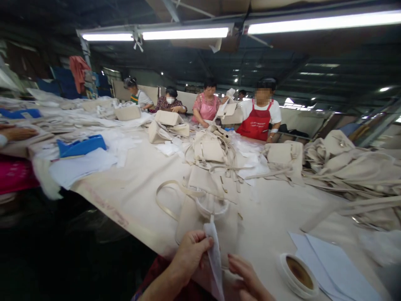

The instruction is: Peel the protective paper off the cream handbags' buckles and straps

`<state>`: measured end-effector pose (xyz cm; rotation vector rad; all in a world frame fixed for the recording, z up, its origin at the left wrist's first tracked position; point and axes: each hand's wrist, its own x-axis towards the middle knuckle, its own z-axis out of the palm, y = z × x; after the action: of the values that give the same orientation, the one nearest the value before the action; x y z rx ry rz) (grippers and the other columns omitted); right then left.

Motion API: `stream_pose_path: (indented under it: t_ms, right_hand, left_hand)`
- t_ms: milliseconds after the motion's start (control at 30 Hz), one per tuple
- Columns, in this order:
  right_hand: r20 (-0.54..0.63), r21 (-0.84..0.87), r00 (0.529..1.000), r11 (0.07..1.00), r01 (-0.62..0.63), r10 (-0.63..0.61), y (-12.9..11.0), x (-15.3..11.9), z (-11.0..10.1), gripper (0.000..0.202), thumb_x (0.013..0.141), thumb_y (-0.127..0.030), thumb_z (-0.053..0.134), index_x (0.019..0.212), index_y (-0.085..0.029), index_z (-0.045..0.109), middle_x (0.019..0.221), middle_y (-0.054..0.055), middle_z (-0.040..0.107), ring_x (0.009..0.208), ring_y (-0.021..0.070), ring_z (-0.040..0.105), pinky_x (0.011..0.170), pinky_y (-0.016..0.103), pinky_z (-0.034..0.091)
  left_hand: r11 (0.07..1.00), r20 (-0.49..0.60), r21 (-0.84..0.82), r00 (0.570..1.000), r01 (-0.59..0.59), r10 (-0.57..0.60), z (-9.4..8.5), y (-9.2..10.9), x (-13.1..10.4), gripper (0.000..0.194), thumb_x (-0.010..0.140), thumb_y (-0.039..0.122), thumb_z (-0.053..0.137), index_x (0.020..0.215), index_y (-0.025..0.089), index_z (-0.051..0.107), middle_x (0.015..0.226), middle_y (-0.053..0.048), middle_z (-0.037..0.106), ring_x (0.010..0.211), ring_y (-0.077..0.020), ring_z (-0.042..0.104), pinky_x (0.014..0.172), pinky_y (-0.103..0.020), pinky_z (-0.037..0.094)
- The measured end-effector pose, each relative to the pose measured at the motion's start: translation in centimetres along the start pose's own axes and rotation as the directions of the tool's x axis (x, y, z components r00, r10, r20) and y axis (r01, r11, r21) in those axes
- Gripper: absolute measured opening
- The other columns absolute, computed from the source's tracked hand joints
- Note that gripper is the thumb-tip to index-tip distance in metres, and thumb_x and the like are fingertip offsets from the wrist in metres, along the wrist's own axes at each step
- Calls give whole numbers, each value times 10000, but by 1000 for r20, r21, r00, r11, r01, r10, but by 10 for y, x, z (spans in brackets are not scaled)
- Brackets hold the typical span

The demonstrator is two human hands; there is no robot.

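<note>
Two hands at the bottom centre, the left hand (189, 255) and the right hand (247, 278), together pinching one strip of white tissue (214, 255). One roll of tape (298, 274) at lower right beside two sheets of white paper (332, 265), one cream handbag (205, 209) just above the hands, one blue folder (82, 146) at mid left. Four workers (260, 115) lined along the far edge of one long table (138, 184), under three ceiling strip lights (186, 33) across the top.

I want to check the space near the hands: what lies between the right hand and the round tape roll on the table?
In the head view, only bare beige table shows between the right hand and the tape roll.
</note>
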<state>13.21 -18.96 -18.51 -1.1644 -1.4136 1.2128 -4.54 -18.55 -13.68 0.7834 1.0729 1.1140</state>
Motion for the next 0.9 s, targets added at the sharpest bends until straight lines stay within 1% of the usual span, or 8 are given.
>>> stream_pose_path:
  t_ms: [100, 200, 400, 500, 567, 700, 800, 900]
  right_hand:
    - [10, -79, 996, 993, -90, 92, -46, 17, 11, 496, 703, -634, 649, 986, -242, 763, 702, 35, 646, 642, 189, 562, 573, 279, 456]
    - [132, -53, 978, 986, -159, 165, -71, 39, 34, 431, 672, -606, 699, 733, -180, 718, 535, -24, 500, 494, 113, 391, 458, 238, 299]
    - [146, 155, 948, 939, -306, 284, -64, 51, 56, 426, 605, -541, 786, 612, -174, 568, 498, -72, 398, 484, 70, 292, 469, 217, 208]
    - [63, 183, 958, 940, -287, 280, -62, 49, 57, 460, 564, -546, 804, 572, -181, 525, 484, -80, 378, 476, 67, 277, 461, 220, 200]
    - [9, 207, 964, 943, -261, 265, -63, 49, 60, 457, 559, -537, 806, 563, -188, 510, 475, -85, 372, 468, 70, 278, 457, 225, 209]
    - [-36, 281, 964, 928, -244, 264, -65, 53, 65, 425, 578, -508, 802, 588, -200, 510, 475, -85, 398, 461, 81, 315, 451, 233, 235]
    - [-62, 342, 962, 911, -231, 267, -65, 55, 67, 424, 559, -488, 817, 585, -196, 512, 467, -97, 375, 456, 70, 299, 440, 220, 238]
    - [-77, 398, 954, 886, -238, 291, -67, 54, 70, 442, 537, -472, 831, 567, -196, 487, 469, -102, 369, 454, 62, 301, 433, 204, 246]
  left_hand:
    - [999, 21, 30, 1000, 12, -12, -7, 3, -7, 437, 607, 540, 694, 715, 117, 676, 557, 4, 578, 413, -76, 427, 423, -210, 291]
    - [1000, 12, 9, 1000, 0, 0, -10, 5, -9, 384, 607, 488, 676, 701, 116, 654, 602, -6, 582, 482, -96, 465, 477, -229, 395]
    - [986, -126, -82, 983, -145, 134, -17, -2, 0, 271, 600, 329, 683, 745, 183, 507, 593, 50, 531, 534, -102, 464, 499, -214, 345]
    - [974, -187, -6, 957, -227, 222, -17, -6, -3, 213, 692, 341, 633, 739, 187, 493, 631, 44, 513, 595, -108, 471, 552, -221, 362]
    - [963, -167, 77, 949, -258, 267, -16, -10, -11, 224, 698, 328, 671, 787, 182, 526, 698, 29, 552, 666, -125, 511, 612, -230, 399]
    - [978, -83, 71, 976, -195, 201, -14, -23, -30, 357, 572, 230, 782, 853, 181, 567, 737, 22, 627, 662, -141, 552, 599, -225, 406]
    - [989, -91, -82, 989, -121, 114, -16, -37, -36, 280, 645, 350, 743, 756, 162, 568, 594, 10, 613, 520, -117, 495, 525, -224, 372]
    - [969, -75, -222, 993, -107, 92, -19, -55, -34, 409, 682, 516, 729, 762, 135, 600, 564, -25, 620, 490, -110, 484, 497, -218, 357]
